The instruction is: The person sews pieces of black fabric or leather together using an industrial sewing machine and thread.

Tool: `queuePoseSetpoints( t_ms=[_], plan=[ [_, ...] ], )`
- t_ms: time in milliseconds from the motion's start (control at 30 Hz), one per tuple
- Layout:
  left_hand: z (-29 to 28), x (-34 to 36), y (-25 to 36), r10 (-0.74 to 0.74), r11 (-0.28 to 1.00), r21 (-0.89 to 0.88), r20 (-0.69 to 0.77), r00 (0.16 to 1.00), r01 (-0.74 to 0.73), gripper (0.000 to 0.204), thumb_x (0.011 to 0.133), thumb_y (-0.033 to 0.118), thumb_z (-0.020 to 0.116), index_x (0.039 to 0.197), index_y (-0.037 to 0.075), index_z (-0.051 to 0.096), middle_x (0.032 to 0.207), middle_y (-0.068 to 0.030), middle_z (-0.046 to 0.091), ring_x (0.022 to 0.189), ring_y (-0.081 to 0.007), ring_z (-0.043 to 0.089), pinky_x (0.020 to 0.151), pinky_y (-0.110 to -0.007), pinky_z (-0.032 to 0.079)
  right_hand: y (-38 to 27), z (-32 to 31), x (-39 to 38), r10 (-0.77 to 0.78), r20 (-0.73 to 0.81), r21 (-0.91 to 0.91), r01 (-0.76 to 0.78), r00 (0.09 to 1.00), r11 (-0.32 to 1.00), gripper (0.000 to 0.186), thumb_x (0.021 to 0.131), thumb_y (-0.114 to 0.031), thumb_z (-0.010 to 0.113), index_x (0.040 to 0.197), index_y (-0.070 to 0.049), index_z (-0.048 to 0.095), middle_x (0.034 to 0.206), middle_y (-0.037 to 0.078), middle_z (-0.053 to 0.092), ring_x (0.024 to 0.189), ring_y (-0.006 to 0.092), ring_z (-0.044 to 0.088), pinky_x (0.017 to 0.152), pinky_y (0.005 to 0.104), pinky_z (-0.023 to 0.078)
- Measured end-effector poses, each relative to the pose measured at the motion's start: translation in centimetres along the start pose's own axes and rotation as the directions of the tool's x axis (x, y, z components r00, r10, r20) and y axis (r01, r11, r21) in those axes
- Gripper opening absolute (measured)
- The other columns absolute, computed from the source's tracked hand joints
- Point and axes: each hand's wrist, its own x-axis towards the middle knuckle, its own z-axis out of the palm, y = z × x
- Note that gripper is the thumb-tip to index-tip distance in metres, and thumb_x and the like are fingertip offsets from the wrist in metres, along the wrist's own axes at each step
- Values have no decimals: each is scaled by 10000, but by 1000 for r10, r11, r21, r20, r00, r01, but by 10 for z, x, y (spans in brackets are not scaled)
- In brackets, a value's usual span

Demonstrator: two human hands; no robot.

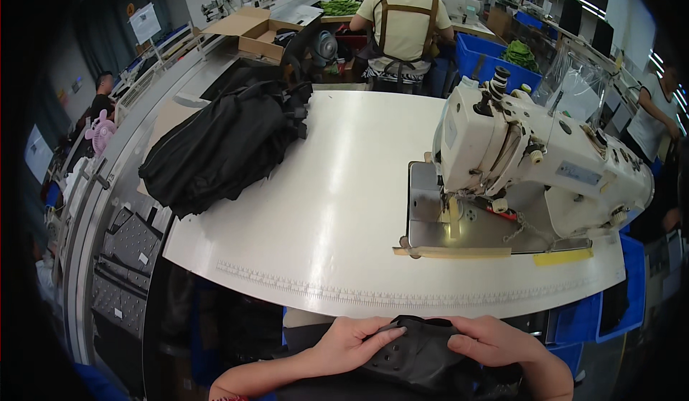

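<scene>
Below the near edge of the white table, both of my hands hold a black fabric piece with small holes in it. My left hand grips its upper left part with thumb and fingers. My right hand holds its upper right part, thumb bent over the fabric. A white sewing machine with a metal plate stands at the table's right. A heap of black fabric goods lies on the table's left.
Blue bins sit below the table at right. A metal rail runs along the left. A co-worker sits beyond the table, beside a cardboard box and a blue crate. Other people are at both sides.
</scene>
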Motion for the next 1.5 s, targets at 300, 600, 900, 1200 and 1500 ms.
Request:
queuePoseSetpoints(
  t_ms=[300,600,900,1200,1500],
  plan=[
    [-1,-2,9,-300,904,-299,62,952,305,477,898,302,733,1228,-24,621,1074,-88,680,993,-115,620,892,-252,490,-3,19,-7,-110,-183,-145,84,977,986,421,904,-41,624,1323,-49,577,704,144,634,591,262,596,624,292,493],
    [-9,-23,14,462,832,329,36,886,-447,1121,688,455,884,1525,81,239,1472,-294,371,1330,-354,471,1069,-412,419,2,11,-18,316,-219,494,-174,923,852,359,990,-240,629,728,-5,563,616,-64,451,607,21,367,515,207,323],
    [-23,-38,14,486,699,626,-61,872,-346,625,650,-101,625,1238,99,686,1396,-282,510,1098,-297,677,797,-263,564,-1,18,-24,-48,-232,83,69,971,994,504,944,-185,688,604,-29,350,534,15,276,529,119,243,446,289,267],
    [-53,-17,39,-49,980,-187,100,994,67,1045,662,299,914,1497,16,354,1449,-168,504,1333,-270,497,1104,-391,381,7,20,-9,-113,-4,91,112,994,989,284,966,-148,642,761,-9,502,541,59,407,488,148,372,490,271,361],
    [3,5,17,-124,982,-108,248,961,154,255,925,178,708,1156,70,715,975,-34,747,873,-24,603,841,-204,488,3,25,-19,-14,-115,-57,7,993,998,186,914,-188,706,1007,-53,619,742,76,654,595,168,636,532,268,484]
  ],
)
